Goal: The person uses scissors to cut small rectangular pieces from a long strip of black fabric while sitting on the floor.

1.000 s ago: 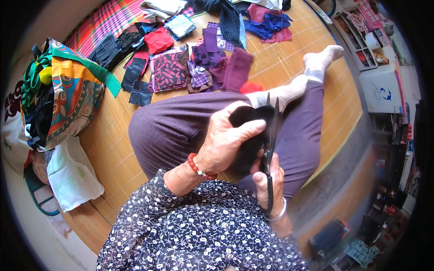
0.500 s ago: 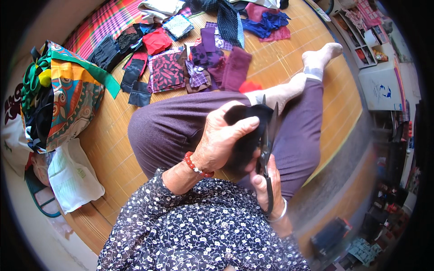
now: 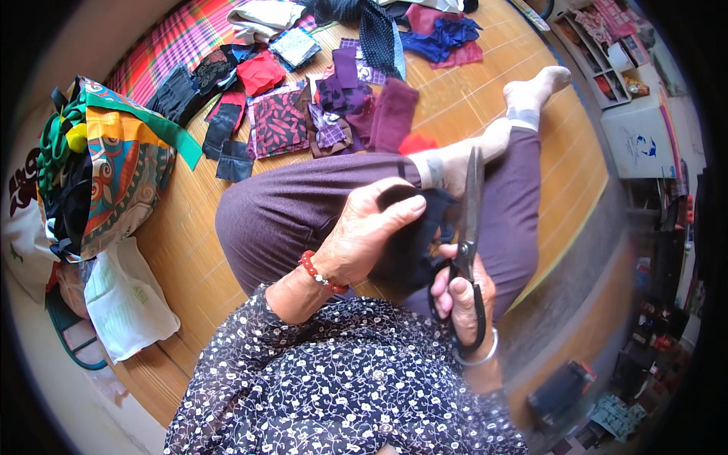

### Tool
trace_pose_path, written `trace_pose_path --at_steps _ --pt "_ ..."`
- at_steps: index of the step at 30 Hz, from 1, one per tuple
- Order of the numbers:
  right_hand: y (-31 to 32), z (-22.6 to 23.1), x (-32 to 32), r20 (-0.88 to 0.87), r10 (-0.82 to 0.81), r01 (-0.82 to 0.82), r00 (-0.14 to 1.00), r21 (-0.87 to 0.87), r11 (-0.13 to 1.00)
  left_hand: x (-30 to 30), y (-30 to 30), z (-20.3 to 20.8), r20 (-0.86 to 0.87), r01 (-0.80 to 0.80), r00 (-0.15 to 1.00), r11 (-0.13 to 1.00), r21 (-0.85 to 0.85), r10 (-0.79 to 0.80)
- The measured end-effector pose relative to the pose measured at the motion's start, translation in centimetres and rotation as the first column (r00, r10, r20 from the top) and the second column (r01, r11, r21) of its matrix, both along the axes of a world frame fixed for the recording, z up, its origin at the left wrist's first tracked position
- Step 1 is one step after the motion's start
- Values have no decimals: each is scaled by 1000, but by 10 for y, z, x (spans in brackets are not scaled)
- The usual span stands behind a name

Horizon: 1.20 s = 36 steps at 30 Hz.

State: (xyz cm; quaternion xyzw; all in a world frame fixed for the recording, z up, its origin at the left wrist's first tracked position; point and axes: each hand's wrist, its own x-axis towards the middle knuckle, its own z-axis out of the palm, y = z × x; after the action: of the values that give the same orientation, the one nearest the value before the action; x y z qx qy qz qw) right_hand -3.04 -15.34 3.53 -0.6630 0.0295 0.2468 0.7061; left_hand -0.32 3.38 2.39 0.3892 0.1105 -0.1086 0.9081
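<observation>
Over my lap, my left hand (image 3: 369,230) pinches a piece of black cloth (image 3: 415,250) between thumb and fingers. The cloth hangs down beside the hand and is partly smeared by motion. To its right, my right hand (image 3: 464,294) grips black-handled scissors (image 3: 471,220) by their loops. The blades point up and away from me, apart from the cloth, and look closed together. A small bit of red cloth (image 3: 418,143) lies beyond my bent knee, near my foot.
Several folded fabric pieces, among them a maroon one (image 3: 393,114) and a red patterned one (image 3: 280,124), lie on the wooden mat (image 3: 470,91) ahead. A colourful bag (image 3: 125,174) stuffed with cloth stands at left, above a white plastic bag (image 3: 130,299). Shelves (image 3: 599,64) line the right.
The scissors have moved right, away from the black cloth, and their blades have come together. My left hand has shifted slightly left with the cloth still in it.
</observation>
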Motion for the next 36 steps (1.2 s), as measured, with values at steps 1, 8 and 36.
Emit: trace_pose_path --at_steps 1,8,36 --pt "-9 1 5 62 79 -72 995 -110 991 0 2 -2 -3 33 999 999 36 -33" --pt "-38 14 13 359 532 -252 767 -594 764 2 15 -3 50 188 974 910 371 -221" --pt "-77 26 -8 207 636 -242 744 -803 544 3 12 -12 -167 207 937 872 -443 -307"
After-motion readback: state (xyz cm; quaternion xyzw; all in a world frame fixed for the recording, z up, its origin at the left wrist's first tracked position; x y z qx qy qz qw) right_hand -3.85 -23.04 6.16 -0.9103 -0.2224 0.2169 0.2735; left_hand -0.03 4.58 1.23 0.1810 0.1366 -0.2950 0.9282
